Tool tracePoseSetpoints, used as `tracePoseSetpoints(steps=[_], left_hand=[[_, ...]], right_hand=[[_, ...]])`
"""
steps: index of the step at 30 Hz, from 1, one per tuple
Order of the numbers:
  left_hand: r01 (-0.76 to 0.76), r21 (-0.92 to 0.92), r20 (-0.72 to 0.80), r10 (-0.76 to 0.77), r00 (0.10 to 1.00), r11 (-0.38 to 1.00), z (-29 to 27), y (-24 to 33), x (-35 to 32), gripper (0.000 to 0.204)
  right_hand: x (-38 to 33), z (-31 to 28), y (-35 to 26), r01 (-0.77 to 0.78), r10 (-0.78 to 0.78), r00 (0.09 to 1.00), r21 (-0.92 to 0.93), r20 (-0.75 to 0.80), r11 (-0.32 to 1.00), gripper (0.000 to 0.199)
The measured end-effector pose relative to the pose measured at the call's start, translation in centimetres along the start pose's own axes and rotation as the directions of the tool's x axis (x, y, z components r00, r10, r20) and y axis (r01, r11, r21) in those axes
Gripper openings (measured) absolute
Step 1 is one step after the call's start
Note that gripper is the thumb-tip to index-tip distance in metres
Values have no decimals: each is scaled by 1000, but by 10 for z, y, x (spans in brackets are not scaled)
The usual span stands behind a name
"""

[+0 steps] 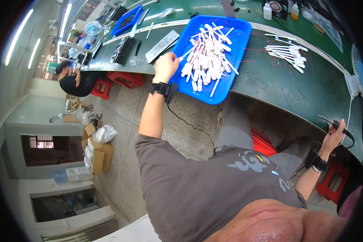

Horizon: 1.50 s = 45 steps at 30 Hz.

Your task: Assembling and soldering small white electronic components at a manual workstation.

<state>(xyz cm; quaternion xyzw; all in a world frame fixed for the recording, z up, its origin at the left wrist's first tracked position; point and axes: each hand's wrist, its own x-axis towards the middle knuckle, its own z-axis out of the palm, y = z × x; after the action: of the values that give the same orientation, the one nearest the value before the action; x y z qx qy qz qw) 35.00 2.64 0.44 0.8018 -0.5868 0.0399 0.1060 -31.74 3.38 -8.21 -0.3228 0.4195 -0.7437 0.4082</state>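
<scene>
My left hand (165,67) is at the left rim of a blue tray (245,30), its fingers pinched on the end of a slim white stick-shaped part (186,54). Heaped in the tray lie many similar white parts (207,56), with thin red wires among them. Over at the right edge of the bench, my right hand (335,135) grips a soldering iron (333,122) by its dark handle, its metal tip pointing left. Between tray and iron, more white parts (286,54) are laid in a loose row on the green bench (266,82), red wires trailing from them.
Left of the tray lie a grey metal bar (162,46) and black parts (122,50). Small bottles (267,11) stand at the back. A white cable (349,109) runs down the right side. Another person (74,80) sits farther along the bench; red stools (103,88) stand below.
</scene>
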Motion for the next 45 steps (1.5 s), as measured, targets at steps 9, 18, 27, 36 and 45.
tracePoseSetpoints(steps=[9, 18, 27, 36, 45], left_hand=[[70, -164, 216, -34, 976, 984, 12, 22, 19, 39], [240, -361, 278, -142, 950, 901, -26, 30, 16, 31], [17, -728, -109, -140, 984, 685, -74, 10, 34, 21], [-115, -975, -154, -207, 966, 188, -79, 19, 33, 17], [-452, -810, -468, 51, 882, 373, -101, 97, 62, 28]], right_hand=[[-11, 9, -4, -29, 23, 991, -44, -133, 999, 19], [-9, 21, -9, -4, 0, 999, -75, -55, 997, 22], [-17, 33, -14, 3, -18, 987, -94, -159, 996, 21], [-4, -3, 3, 21, -20, 999, -3, 41, 1000, 18], [-14, 35, -2, 4, -13, 987, -56, -162, 998, 17]])
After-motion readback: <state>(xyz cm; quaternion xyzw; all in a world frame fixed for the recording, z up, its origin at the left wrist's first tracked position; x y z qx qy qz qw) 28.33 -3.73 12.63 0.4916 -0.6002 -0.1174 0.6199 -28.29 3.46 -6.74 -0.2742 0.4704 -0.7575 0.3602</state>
